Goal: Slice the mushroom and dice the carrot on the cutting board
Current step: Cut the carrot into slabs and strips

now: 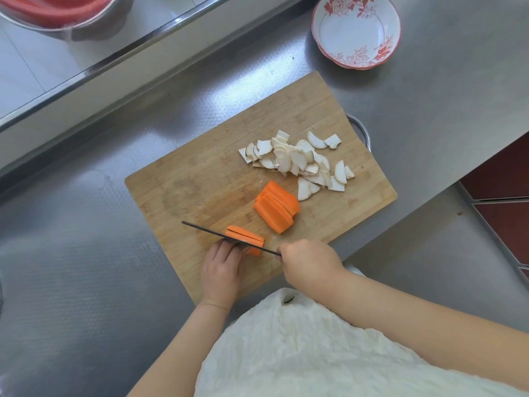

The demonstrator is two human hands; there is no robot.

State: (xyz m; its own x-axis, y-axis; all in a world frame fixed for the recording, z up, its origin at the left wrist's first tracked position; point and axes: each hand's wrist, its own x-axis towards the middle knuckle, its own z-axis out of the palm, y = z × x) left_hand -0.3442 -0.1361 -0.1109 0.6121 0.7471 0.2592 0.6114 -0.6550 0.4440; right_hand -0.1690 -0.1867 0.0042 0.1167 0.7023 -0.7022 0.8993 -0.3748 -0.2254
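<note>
At the upper left of the frame a metal basin (57, 15) with something red inside sits partly out of view on a steel ledge. Below it a stainless steel counter (86, 253) fills the left side. A wooden cutting board (200, 173) lies at an angle across the centre. Near the board's lower edge, the person's left hand (221, 270) rests with fingers curled down onto a small stack of carrot slabs (246, 237), pressing it in place. A dark knife blade (206, 231) runs across that stack, seen edge-on as a thin line, its tip pointing to the left. Just right of centre a second, larger stack of carrot slabs (276, 207) lies fanned on the board, apart from the knife. Beyond it, toward the board's upper right, is a loose heap of white mushroom slices (297, 160). The right hand (309, 265) at lower centre-right is wrapped closed around the knife handle, which it hides. At the upper right a white bowl (356, 30) with a red flower pattern stands on the counter, well apart from the board. A white garment (315, 353) fills the bottom.
</note>
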